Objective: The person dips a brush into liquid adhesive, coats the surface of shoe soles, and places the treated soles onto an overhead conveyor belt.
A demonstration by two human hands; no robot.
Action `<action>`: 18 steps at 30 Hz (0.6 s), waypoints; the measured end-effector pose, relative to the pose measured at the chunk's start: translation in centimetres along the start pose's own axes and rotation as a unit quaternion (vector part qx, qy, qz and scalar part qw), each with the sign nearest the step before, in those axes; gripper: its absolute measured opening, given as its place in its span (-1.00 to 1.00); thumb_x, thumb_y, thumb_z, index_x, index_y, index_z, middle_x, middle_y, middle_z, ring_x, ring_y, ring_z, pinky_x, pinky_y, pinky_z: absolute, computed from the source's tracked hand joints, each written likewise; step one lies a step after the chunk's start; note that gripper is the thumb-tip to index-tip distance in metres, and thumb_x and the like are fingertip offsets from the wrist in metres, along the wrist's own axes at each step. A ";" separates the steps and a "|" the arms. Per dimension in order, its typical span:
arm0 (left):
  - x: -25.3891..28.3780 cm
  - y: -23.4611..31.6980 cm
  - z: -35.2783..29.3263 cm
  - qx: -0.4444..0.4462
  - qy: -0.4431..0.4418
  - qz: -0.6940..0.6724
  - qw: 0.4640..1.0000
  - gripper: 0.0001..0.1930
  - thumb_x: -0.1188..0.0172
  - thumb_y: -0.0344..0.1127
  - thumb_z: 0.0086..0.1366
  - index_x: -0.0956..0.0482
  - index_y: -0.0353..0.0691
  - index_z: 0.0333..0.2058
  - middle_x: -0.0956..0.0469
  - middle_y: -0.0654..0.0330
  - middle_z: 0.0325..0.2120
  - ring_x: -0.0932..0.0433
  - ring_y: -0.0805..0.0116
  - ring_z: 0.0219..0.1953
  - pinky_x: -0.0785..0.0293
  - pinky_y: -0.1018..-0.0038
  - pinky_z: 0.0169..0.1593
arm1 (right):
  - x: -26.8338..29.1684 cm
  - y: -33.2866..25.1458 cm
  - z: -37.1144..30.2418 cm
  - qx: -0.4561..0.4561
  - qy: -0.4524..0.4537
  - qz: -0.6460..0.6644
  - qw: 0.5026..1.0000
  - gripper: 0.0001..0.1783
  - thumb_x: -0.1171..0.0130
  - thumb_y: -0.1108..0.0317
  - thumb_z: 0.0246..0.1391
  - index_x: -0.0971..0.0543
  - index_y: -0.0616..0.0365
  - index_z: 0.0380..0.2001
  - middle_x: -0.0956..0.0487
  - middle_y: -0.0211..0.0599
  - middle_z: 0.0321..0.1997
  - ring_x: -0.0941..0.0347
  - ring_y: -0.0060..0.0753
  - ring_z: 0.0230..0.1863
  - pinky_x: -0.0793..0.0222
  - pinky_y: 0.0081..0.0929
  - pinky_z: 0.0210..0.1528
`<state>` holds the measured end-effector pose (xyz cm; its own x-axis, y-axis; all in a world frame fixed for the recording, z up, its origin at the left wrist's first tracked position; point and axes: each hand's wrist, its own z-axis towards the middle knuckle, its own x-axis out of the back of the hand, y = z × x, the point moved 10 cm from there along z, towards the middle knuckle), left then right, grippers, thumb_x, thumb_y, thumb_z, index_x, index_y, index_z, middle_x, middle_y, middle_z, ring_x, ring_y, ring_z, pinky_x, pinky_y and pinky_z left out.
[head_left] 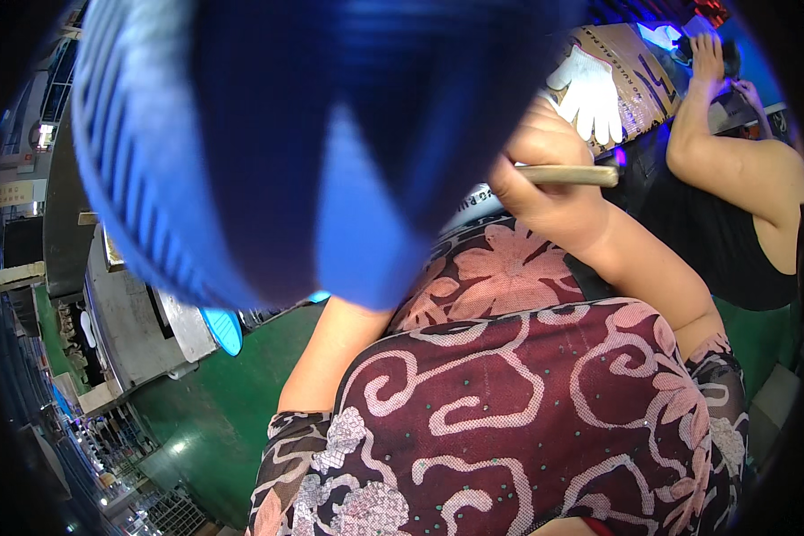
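Observation:
A large blue and near-black object (pixel 152 179) with a ribbed left side fills the upper middle. It is very close and blurred, so I cannot make out its kind. My left forearm (pixel 335 344) rises to its lower edge, and the left hand's fingers do not show. My right hand (pixel 554 174) is at the object's right side, its fingers closed around a slim tan handle (pixel 581 175). That handle's blunt end points right; its other end is hidden. A white glove (pixel 590 94) lies just beyond my right hand.
Brown printed cardboard (pixel 639 71) lies under the glove. At the right, a co-worker in a black sleeveless top (pixel 706 232) has both arms raised toward a blue-lit spot. Left stand grey machine parts (pixel 129 330) and a bright blue flat piece (pixel 222 330), above a green floor (pixel 214 420).

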<state>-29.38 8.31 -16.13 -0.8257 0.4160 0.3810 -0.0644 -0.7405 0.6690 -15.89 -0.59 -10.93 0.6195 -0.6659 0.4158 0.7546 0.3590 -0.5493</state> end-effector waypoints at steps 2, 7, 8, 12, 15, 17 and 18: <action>0.7 0.4 -0.2 -0.012 0.007 0.010 1.000 -0.70 -0.19 -0.55 0.06 -0.41 -0.35 -0.18 -0.50 0.15 -0.29 -0.49 0.40 -0.29 -0.41 0.51 -0.15 | -0.8 0.4 -0.3 -0.038 0.004 0.045 0.998 -0.75 -0.24 0.35 -0.07 -0.49 0.12 -0.74 -0.42 -0.39 -0.72 -0.33 -0.30 -0.63 -0.20 -0.42 -0.39; 0.8 0.2 -0.8 -0.036 0.031 0.016 0.999 -0.69 -0.20 -0.55 0.06 -0.42 -0.36 -0.17 -0.51 0.14 -0.29 -0.50 0.37 -0.28 -0.42 0.50 -0.15 | -0.5 -0.9 -0.4 0.014 -0.030 -0.056 0.998 -0.77 -0.26 0.35 -0.11 -0.49 0.11 -0.73 -0.42 -0.40 -0.72 -0.36 -0.30 -0.60 -0.22 -0.39 -0.33; 0.8 -0.1 -0.6 -0.027 0.029 0.004 0.999 -0.69 -0.20 -0.55 0.07 -0.42 -0.36 -0.17 -0.51 0.14 -0.29 -0.50 0.37 -0.28 -0.42 0.50 -0.15 | -0.4 -0.7 -0.4 0.006 -0.034 -0.066 0.997 -0.77 -0.25 0.35 -0.10 -0.49 0.11 -0.73 -0.42 -0.39 -0.72 -0.36 -0.30 -0.59 -0.22 -0.38 -0.32; 1.1 -1.1 0.5 0.033 0.015 -0.027 0.999 -0.62 -0.20 -0.57 0.08 -0.37 -0.37 -0.09 -0.49 0.12 -0.21 -0.47 0.39 -0.20 -0.36 0.48 -0.04 | 0.6 1.2 -0.5 -0.056 -0.077 -0.053 0.994 -0.73 -0.06 0.42 0.06 -0.49 0.15 -0.71 -0.41 -0.37 -0.68 -0.31 -0.32 -0.56 -0.25 -0.30 -0.03; 2.5 -1.1 2.2 0.165 0.055 -0.107 0.979 -0.52 -0.18 -0.53 0.12 -0.25 -0.39 0.02 -0.40 0.08 -0.08 -0.41 0.36 -0.08 -0.29 0.42 0.07 | 4.0 2.2 -0.6 -0.062 0.039 -0.039 0.997 -0.75 -0.14 0.42 -0.01 -0.50 0.16 -0.74 -0.41 -0.31 -0.72 -0.31 -0.28 -0.59 -0.19 -0.38 -0.41; 3.4 -1.1 3.2 0.207 0.038 -0.123 0.970 -0.46 -0.17 -0.46 0.16 -0.18 -0.36 0.10 -0.37 0.06 -0.02 -0.39 0.30 -0.01 -0.22 0.34 0.15 | 5.4 4.0 -1.6 -0.129 0.079 -0.014 0.988 -0.71 -0.11 0.39 0.04 -0.50 0.17 -0.74 -0.41 -0.29 -0.71 -0.32 -0.27 -0.58 -0.20 -0.38 -0.41; 4.1 -1.3 3.5 0.212 0.058 -0.193 0.956 -0.49 -0.13 -0.50 0.13 -0.23 -0.42 0.06 -0.45 0.00 -0.12 -0.50 0.29 -0.18 -0.45 0.42 -0.10 | 5.4 5.4 -2.6 -0.180 0.086 0.009 0.980 -0.70 -0.11 0.38 0.06 -0.51 0.17 -0.74 -0.41 -0.27 -0.71 -0.32 -0.26 -0.58 -0.20 -0.37 -0.41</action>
<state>-30.67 12.79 -13.18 -0.8446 0.5353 -0.0035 -0.1645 -0.2532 0.9533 -9.04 -3.97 -13.47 0.5638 -0.7725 0.2922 0.5989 0.1388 -0.7887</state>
